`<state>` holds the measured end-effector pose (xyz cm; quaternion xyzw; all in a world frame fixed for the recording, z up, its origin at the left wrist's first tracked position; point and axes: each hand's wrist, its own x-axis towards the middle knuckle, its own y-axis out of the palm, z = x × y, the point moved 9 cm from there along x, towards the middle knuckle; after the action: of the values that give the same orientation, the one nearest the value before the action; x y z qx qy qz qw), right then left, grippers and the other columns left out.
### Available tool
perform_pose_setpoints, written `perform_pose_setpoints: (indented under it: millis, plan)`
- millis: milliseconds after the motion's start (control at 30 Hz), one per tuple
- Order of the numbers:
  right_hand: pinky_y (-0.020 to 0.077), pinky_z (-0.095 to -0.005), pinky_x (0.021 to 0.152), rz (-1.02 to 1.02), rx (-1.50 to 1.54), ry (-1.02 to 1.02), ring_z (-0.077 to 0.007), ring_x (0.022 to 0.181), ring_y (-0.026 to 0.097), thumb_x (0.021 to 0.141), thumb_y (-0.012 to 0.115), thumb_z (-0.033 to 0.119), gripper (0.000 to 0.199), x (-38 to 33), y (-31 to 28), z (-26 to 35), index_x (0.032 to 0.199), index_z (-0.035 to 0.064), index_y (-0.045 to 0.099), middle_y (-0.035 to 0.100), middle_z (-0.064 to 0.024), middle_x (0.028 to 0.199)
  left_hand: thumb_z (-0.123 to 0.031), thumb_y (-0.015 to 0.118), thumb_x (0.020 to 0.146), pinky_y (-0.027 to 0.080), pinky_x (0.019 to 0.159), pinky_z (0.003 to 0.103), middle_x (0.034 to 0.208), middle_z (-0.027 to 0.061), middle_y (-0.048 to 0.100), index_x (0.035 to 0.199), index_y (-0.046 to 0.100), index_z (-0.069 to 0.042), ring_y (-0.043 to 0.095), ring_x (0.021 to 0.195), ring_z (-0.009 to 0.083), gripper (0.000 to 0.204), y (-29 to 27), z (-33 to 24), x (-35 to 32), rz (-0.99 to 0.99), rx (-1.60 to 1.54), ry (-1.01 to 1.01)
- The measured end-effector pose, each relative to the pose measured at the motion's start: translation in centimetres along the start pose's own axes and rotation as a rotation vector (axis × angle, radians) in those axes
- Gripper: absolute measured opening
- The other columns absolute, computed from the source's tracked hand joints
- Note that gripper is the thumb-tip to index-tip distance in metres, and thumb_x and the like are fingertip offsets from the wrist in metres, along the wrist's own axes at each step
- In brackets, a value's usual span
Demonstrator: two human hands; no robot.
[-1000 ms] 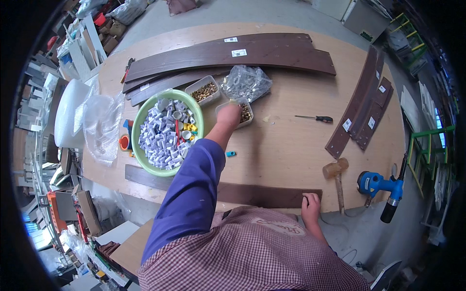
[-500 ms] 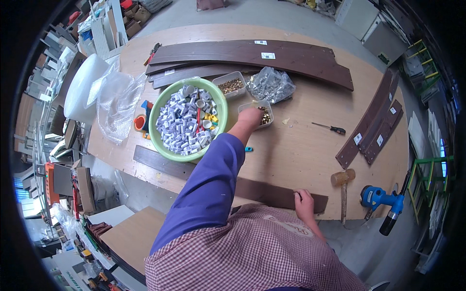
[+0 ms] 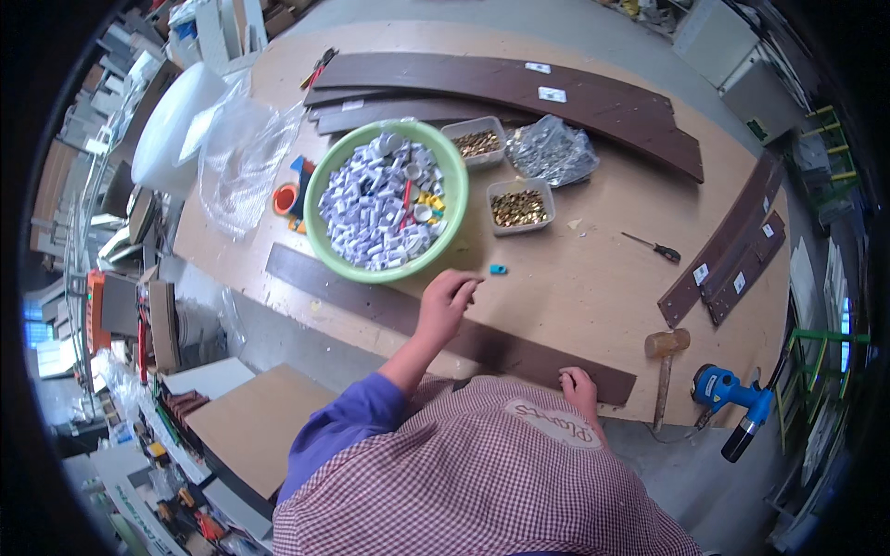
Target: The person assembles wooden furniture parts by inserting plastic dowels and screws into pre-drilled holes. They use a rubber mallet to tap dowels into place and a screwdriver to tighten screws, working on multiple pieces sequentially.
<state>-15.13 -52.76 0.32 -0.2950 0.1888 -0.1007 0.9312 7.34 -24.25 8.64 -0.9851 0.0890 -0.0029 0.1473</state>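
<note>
Dark wooden strip (image 3: 389,310) is lying along the near edge of the workbench (image 3: 593,278), running from below the green bowl (image 3: 387,199) toward the right, and we are working over it with both hands. Our left hand (image 3: 447,301) is hovering over the strip's middle, fingers curled loosely together at the tips; whether they are pinching anything we cannot tell. Our right hand (image 3: 579,386) is pressing down on the strip's right end, fingers bent over its near edge, right at the bench's rim. A small blue piece (image 3: 499,270) is lying just beside our left fingertips. The bowl, full of small white parts, is sitting just beyond the strip, with two trays of brass fittings (image 3: 519,206) behind and beside it. Bare benchtop is opening out to the right of our left hand, as far as the screwdriver (image 3: 652,246) and the stacked short strips (image 3: 732,250). A mallet (image 3: 664,371) is resting at the near edge, right of our right hand, and a blue drill (image 3: 732,408) is sitting past it, beyond the bench corner.
</note>
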Motion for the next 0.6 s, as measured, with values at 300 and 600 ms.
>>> perform_pose_setpoints:
  millis: [300, 600]
  plan:
    - [0.0500, -0.0473, 0.074, -0.024, -0.301, 0.059, -0.0388, 0.083, 0.064, 0.090, 0.056, 0.020, 0.016, 2.8, 1.5, 1.0, 0.089, 0.0055, 0.064, 0.067, -0.0177, 0.088, -0.015, 0.065, 0.093, 0.051, 0.061, 0.025, 0.081, 0.0043, 0.065, 0.098, 0.066, 0.001, 0.061, 0.068, 0.0103, 0.016, -17.5, 15.9, -11.1, -0.583, -0.112, -0.607]
    - [0.0491, -0.0503, 0.070, -0.127, -0.486, 0.048, -0.0401, 0.078, 0.064, 0.088, 0.056, 0.021, 0.017, 2.9, 1.7, 1.9, 0.083, 0.0055, 0.060, 0.066, -0.0182, 0.084, -0.011, 0.076, 0.076, 0.049, 0.070, 0.044, 0.082, 0.0169, 0.062, 0.085, 0.059, -0.001, 0.061, 0.078, 0.0357, 0.021, -18.4, 12.7, -5.9, -0.358, 0.619, -0.165]
